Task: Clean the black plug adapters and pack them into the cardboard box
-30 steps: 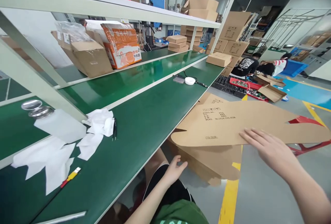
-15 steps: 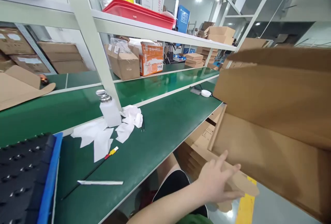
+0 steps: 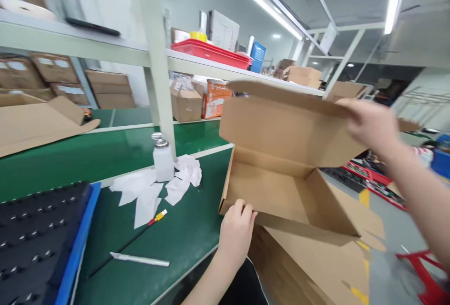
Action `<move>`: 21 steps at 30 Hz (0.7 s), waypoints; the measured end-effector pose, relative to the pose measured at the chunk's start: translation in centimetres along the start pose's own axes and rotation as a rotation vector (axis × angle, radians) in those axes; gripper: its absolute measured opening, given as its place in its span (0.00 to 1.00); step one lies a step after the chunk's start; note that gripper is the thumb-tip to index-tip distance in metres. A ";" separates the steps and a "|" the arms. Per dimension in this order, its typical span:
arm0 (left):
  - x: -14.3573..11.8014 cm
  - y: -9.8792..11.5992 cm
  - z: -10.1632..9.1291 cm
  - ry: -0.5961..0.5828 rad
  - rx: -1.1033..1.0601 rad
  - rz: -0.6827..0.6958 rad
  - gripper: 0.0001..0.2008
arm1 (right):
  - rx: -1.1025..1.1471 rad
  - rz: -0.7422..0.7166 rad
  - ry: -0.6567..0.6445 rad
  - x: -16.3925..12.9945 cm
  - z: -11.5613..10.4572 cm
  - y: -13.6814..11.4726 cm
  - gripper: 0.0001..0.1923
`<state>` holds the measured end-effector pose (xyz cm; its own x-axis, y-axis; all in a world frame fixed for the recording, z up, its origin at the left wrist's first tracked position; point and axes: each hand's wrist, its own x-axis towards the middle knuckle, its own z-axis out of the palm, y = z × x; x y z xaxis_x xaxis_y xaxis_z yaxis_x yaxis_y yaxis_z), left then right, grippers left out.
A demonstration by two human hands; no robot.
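Observation:
An open cardboard box (image 3: 270, 185) with nothing inside is held over the right edge of the green workbench (image 3: 197, 230). My left hand (image 3: 237, 230) grips its front wall near the left corner, fingers curled over the rim. The raised lid (image 3: 281, 129) is pinched along its upper right edge by my right hand (image 3: 369, 122), which is slightly blurred. Left of the box lie crumpled white wipes (image 3: 146, 202), a white pump bottle (image 3: 163, 159), a black cable with a yellow-and-red USB plug (image 3: 160, 216) and a slim silver craft knife (image 3: 140, 260).
A black tray with metal studs (image 3: 38, 234) and a blue edge fills the lower left. Flat cardboard sheets (image 3: 316, 267) stand below the box. A shelf post (image 3: 161, 80) rises behind the bottle, and a red stool (image 3: 423, 272) is on the floor at right.
The box has come left, over the bench edge. My left hand, spread beside the box before, now grips its front wall. My right hand has come into view on the lid.

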<state>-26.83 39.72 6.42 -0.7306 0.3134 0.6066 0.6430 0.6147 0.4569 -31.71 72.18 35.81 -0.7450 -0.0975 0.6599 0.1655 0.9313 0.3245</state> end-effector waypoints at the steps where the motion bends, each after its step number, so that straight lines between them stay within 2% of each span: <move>1: -0.4 -0.6 -0.1 0.016 0.019 -0.027 0.07 | 0.025 -0.039 -0.018 1.0 3.0 -1.9 0.27; 4: -1.3 -1.8 0.3 0.033 0.078 -0.069 0.06 | 0.057 -0.033 -0.079 3.7 12.0 -7.5 0.26; 7: -1.7 -2.3 0.9 0.036 0.128 -0.067 0.08 | 0.070 0.059 -0.129 6.4 19.1 -11.8 0.30; 9: -1.6 -2.5 1.3 0.038 0.165 -0.067 0.09 | 0.101 0.078 -0.273 7.7 23.1 -13.9 0.32; 12: -1.0 -2.8 1.7 0.026 0.236 -0.112 0.10 | 0.189 0.023 -0.586 8.6 28.0 -16.2 0.30; 14: 0.1 -2.9 2.0 -0.006 0.278 -0.160 0.10 | 0.250 -0.050 -0.742 8.7 30.1 -16.9 0.27; 17: 2.4 -3.2 2.5 -0.090 0.317 -0.250 0.09 | 0.330 -0.204 -0.873 8.6 31.4 -16.9 0.25; 21: 5.4 -4.2 3.0 -0.203 0.307 -0.321 0.07 | 0.384 -0.353 -0.851 7.2 30.6 -14.8 0.30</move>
<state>-34.16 41.02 5.83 -0.9306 0.1886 0.3136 0.3024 0.8789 0.3690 -59.31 68.48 15.05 -0.9510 -0.2465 -0.1865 -0.2628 0.9625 0.0678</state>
